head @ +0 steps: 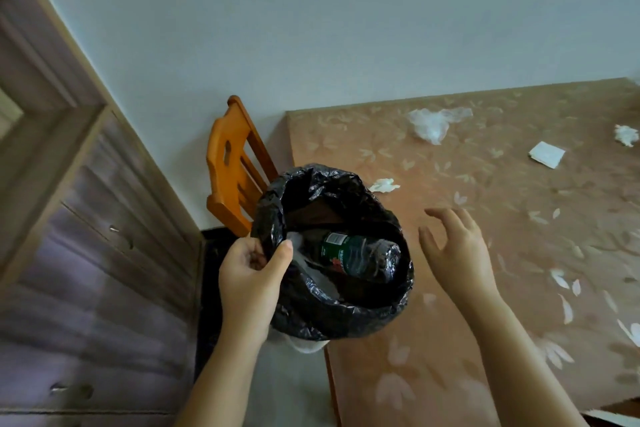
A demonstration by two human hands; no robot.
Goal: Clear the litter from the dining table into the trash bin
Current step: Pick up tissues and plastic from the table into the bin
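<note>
Gripping the near-left rim of the bin [332, 253], the left hand [251, 282] pinches the black liner [346, 315] between thumb and curled fingers, clenched tight on the plastic. That bin hangs at the table's left edge, mouth tipped toward the camera. Inside it lies a crushed bottle [358, 258] with a green label, on its side, with something white just left of it against the liner wall.

Right of the bin, the right hand [453, 248] hovers over the table [485, 340], palm turned toward the bin, fingers spread and loosely bent, holding nothing. It touches neither bin nor cloth, as far as can be seen.

Just beyond the bin's far rim, a small crumpled tissue [383, 185] sits on the floral cloth. Farther right of the bin and well apart from it rests a folded napkin [546, 155]. Beyond that, near the table's far edge, lies a clear plastic wrapper [433, 123], bunched up. At the far right, partly cut off by the frame, is another white wad [626, 135].

Behind the bin to its left stands an orange chair [230, 166], pushed up to the table's end. Left of the bin, a wooden cabinet [97, 270] lines the wall.
</note>
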